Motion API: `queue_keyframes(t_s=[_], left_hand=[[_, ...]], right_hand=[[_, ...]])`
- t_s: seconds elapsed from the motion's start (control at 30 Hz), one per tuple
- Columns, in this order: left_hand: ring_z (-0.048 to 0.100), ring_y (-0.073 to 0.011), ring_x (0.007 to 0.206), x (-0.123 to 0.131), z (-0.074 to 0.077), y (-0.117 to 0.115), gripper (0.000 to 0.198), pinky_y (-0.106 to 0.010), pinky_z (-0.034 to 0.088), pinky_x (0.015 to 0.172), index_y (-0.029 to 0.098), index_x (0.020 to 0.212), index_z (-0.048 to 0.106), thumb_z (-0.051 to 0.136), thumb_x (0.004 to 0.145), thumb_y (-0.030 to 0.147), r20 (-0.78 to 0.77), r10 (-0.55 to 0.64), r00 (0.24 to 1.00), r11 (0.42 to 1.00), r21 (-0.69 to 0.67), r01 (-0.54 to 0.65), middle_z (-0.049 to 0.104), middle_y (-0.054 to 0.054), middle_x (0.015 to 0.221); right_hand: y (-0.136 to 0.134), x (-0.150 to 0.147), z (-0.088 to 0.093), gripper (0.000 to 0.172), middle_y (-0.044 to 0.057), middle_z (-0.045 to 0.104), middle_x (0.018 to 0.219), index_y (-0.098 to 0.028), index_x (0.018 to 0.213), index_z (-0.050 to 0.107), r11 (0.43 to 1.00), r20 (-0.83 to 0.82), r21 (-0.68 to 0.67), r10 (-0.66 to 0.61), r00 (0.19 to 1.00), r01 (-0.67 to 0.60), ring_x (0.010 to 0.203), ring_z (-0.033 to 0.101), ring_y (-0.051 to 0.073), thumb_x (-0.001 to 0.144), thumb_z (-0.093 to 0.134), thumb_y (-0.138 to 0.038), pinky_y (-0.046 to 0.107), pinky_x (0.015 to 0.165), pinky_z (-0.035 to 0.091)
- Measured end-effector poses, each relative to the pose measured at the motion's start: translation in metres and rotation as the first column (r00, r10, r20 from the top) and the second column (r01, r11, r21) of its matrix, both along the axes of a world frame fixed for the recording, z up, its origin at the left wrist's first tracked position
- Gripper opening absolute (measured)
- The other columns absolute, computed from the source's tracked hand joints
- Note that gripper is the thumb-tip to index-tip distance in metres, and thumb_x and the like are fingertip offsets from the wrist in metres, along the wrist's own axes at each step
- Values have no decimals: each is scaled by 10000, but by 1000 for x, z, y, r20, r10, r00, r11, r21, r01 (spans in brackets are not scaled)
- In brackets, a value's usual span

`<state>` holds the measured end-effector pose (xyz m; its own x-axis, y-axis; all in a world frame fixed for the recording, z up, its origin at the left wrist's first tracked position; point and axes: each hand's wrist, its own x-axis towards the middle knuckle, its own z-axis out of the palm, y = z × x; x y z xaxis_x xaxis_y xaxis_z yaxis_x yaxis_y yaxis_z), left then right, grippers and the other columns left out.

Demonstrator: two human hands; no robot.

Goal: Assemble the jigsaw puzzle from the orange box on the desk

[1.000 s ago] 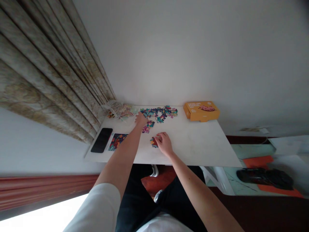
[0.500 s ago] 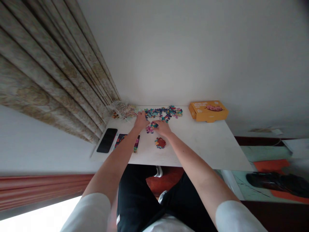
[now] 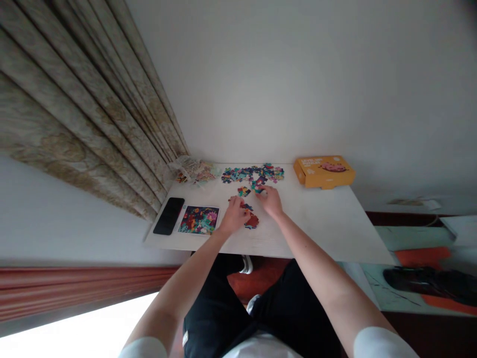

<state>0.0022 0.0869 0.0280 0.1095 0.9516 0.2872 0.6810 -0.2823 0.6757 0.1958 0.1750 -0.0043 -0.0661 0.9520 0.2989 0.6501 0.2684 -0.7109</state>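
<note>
My left hand (image 3: pixel 235 215) is curled over jigsaw pieces, with a dark blue jigsaw piece (image 3: pixel 246 207) showing beyond its fingers; whatever lies under the palm is hidden. Right beside it sits a red joined cluster of pieces (image 3: pixel 252 222). My right hand (image 3: pixel 271 201) has its fingers pinched together at a teal jigsaw piece (image 3: pixel 257 188), near the pile's front edge. Between the hands and the pile lies a small yellow and green cluster (image 3: pixel 244 191). The pile of loose jigsaw pieces (image 3: pixel 238 174) stretches along the table's back.
On the white table (image 3: pixel 316 223), a picture card (image 3: pixel 198 220) and a black phone (image 3: pixel 169 216) lie at left. Clear plastic bags with pieces (image 3: pixel 194 170) rest at the back left by the curtain (image 3: pixel 112 109). An orange puzzle box (image 3: pixel 324 171) stands at the back right.
My left hand has come toward me and right, beside the red cluster, uncovering the picture card. The pink cluster is out of sight. My right hand has shifted slightly right, leaving the yellow-green cluster.
</note>
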Motion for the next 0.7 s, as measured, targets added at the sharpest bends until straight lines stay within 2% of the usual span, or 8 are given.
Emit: queue_keyframes(t_s=[0.1, 0.2, 0.33, 0.47, 0.53, 0.6, 0.63, 0.7], left_hand=[[620, -257, 1124, 10, -4, -9, 193, -419, 512, 1015, 221, 972, 597, 702, 822, 159, -160, -116, 980, 993, -47, 110, 616, -70, 1045], [629, -286, 1140, 7, 0, -3, 102, -456, 483, 1053, 218, 985, 652, 693, 897, 250, -264, -105, 959, 994, -39, 98, 664, -98, 1074], [650, -254, 1120, -6, 12, 36, 173, -397, 501, 1021, 228, 1058, 710, 579, 952, 190, -348, -12, 938, 998, -57, -9, 704, -93, 1131], [661, -259, 1159, -17, 17, 89, 258, -379, 490, 1045, 227, 1090, 748, 538, 955, 161, -439, 37, 898, 986, -132, -105, 730, -97, 1180], [635, -282, 1236, -19, 14, 106, 280, -395, 471, 1081, 221, 1205, 719, 618, 948, 263, -429, -10, 903, 985, -160, -65, 713, -108, 1264], [596, -310, 1302, -21, 9, 114, 469, -413, 456, 1106, 220, 1307, 668, 751, 865, 350, -412, -103, 905, 980, -197, 21, 667, -119, 1369], [585, -318, 1316, -21, 6, 115, 547, -415, 452, 1113, 222, 1325, 654, 802, 815, 354, -406, -143, 902, 975, -215, 58, 646, -121, 1404], [590, -307, 1304, -22, 2, 114, 570, -398, 451, 1115, 227, 1315, 652, 826, 777, 301, -396, -183, 900, 968, -234, 94, 636, -116, 1415]], right_hand=[[-5, 20, -3, 209, 111, 752, 1109, -227, 1072, 755, 998, 80, 39, -45, 996, 42, 1041, 643, 284, 914, 668, -330, 432, 973, 492], [-4, 25, -4, 197, 134, 742, 1121, -220, 1061, 757, 995, 165, 30, -99, 981, 96, 1049, 622, 306, 931, 652, -323, 451, 944, 485], [-7, 17, -5, 246, 161, 692, 1259, -218, 1137, 741, 988, 227, 43, -155, 961, 149, 1150, 569, 329, 976, 572, -295, 479, 957, 454], [-14, 12, -1, 286, 180, 627, 1354, -215, 1207, 715, 994, 297, 90, -86, 951, 62, 1212, 520, 345, 983, 545, -269, 497, 996, 413], [-16, 11, 1, 283, 175, 635, 1323, -214, 1203, 713, 996, 321, 82, -57, 945, 32, 1200, 522, 343, 976, 551, -260, 491, 994, 410], [-16, 11, 2, 280, 178, 645, 1284, -203, 1195, 713, 997, 320, 66, -68, 945, 49, 1180, 530, 341, 973, 551, -260, 483, 980, 418], [-15, 11, 3, 280, 181, 648, 1269, -198, 1191, 713, 996, 312, 58, -80, 947, 65, 1171, 534, 340, 974, 549, -264, 481, 974, 421], [-13, 11, 3, 282, 183, 650, 1250, -192, 1188, 712, 995, 290, 46, -95, 952, 85, 1157, 540, 339, 973, 549, -274, 480, 970, 427]])
